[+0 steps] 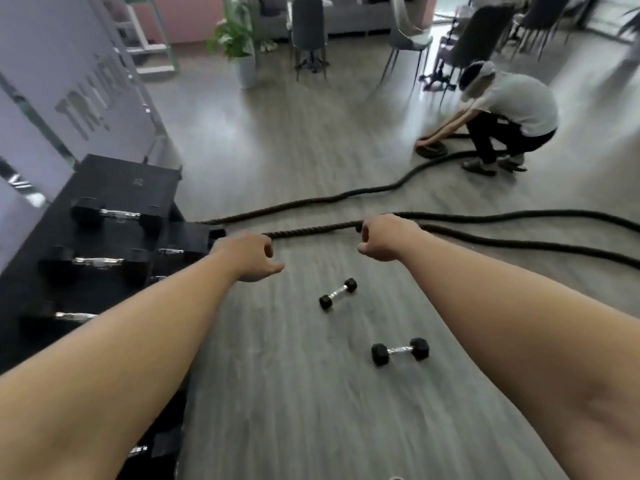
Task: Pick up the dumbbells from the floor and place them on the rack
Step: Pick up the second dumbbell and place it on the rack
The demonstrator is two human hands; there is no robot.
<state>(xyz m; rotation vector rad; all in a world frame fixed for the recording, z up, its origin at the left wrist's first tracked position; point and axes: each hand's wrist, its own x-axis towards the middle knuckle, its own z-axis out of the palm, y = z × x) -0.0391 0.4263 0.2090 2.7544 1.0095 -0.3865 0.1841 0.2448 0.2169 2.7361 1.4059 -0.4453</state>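
Two small black hex dumbbells with chrome handles lie on the grey wood floor: one (338,293) in the middle, a slightly bigger one (400,351) nearer me to the right. The black rack (114,188) stands at the left and carries several dumbbells (117,215). My left hand (247,256) hangs above the floor beside the rack's right edge, fingers loosely curled, holding nothing. My right hand (386,237) is held out farther right, also loosely curled and empty. Both hands are above and beyond the floor dumbbells, touching neither.
Thick dark battle ropes (485,216) run across the floor just beyond my hands. A crouching person (502,116) handles a rope end at the right. Chairs (308,32), a potted plant (239,39) and a sofa stand at the back. A purple wall runs along the left.
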